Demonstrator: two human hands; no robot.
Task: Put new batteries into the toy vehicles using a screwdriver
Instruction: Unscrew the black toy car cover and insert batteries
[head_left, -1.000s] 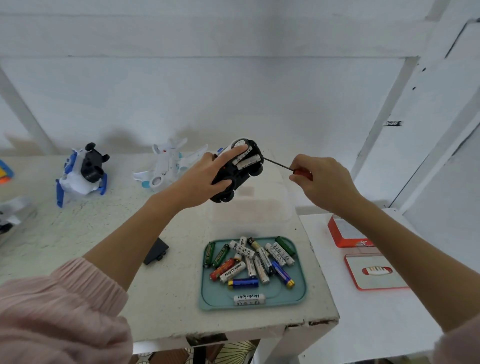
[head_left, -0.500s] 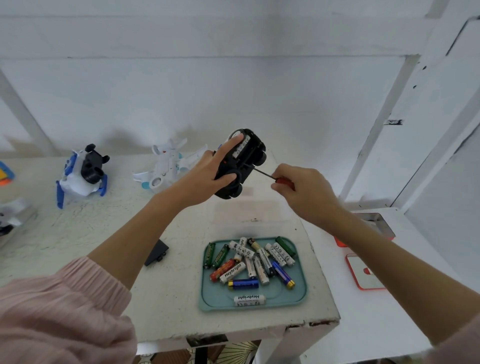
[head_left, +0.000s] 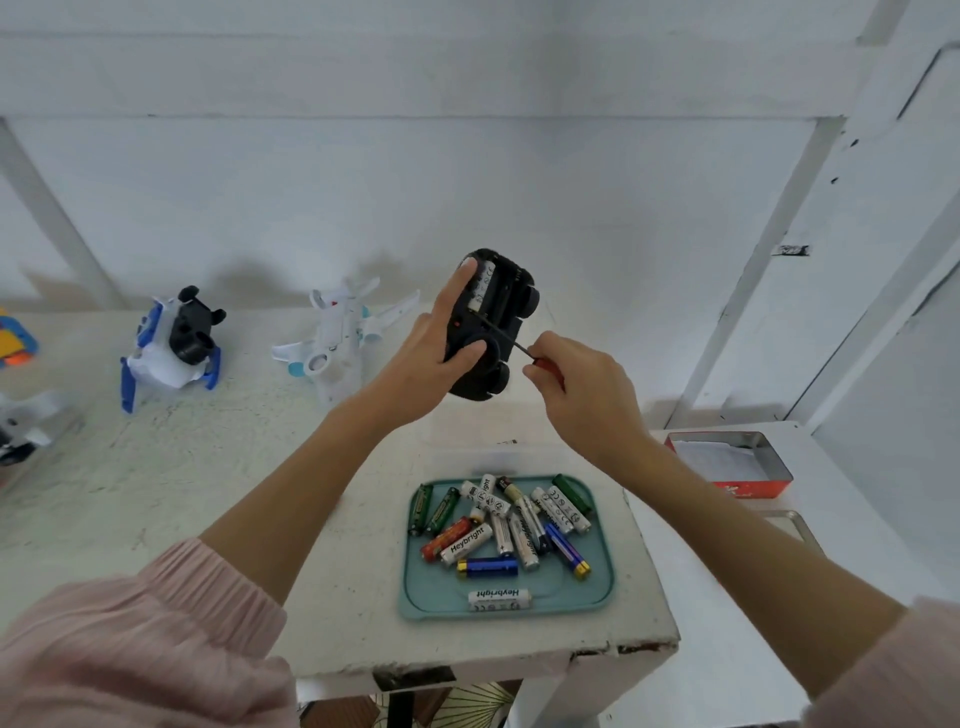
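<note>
The black toy car (head_left: 491, 327) is held up above the table (head_left: 208, 493), underside toward the camera, gripped by the left hand (head_left: 434, 358). The red-handled screwdriver (head_left: 524, 349) is pinched by the right hand (head_left: 582, 395), its tip laid against the open battery compartment. The car should probably be kept steady and the tip guided slowly, so nothing slips. What the tip touches cannot be made out, and most of the handle is hidden. The spare batteries (head_left: 506, 525) lie in the teal tray (head_left: 602, 582) below.
</note>
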